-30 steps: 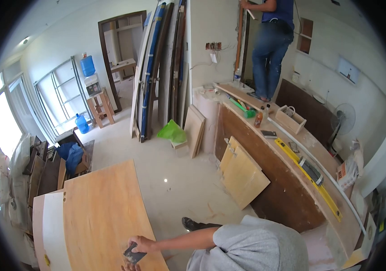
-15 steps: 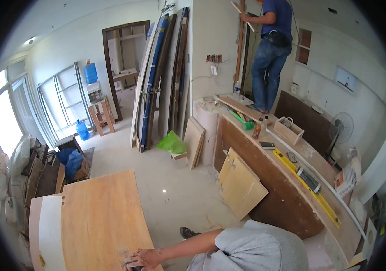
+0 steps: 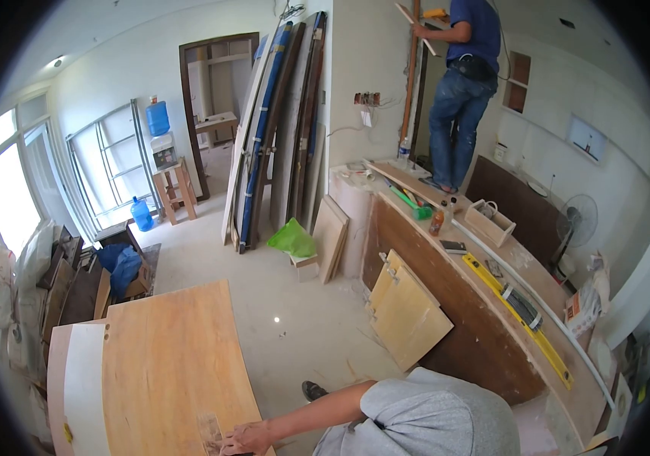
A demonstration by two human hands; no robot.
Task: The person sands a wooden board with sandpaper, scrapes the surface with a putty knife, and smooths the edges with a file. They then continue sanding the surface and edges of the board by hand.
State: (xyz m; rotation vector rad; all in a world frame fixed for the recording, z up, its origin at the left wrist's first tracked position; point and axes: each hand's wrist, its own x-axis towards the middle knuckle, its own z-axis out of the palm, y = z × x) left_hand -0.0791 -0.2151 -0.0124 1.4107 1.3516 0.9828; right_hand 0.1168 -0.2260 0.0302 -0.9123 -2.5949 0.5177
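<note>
My right hand [image 3: 244, 439] is at the bottom edge, over the near right corner of a large wood-faced panel [image 3: 169, 357]. Its fingers are closed over a dark object, mostly cut off by the frame, so its kind does not show. Beside the fingertips is a pale, dusty-looking patch [image 3: 209, 427] on the panel surface. My bare forearm comes out of a grey sleeve at the bottom. My left hand is out of view.
A person [image 3: 461, 99] stands on a long counter, holding a wooden strip. A yellow spirit level [image 3: 518, 319], a bottle [image 3: 436, 223] and a wooden tool box [image 3: 490, 222] rest there. A pale door panel [image 3: 410, 310] leans below. Tall boards [image 3: 268, 137] lean by the doorway.
My right hand has shifted slightly down on the panel, with less of the dark object showing and more of the pale patch uncovered. The view has moved slightly.
</note>
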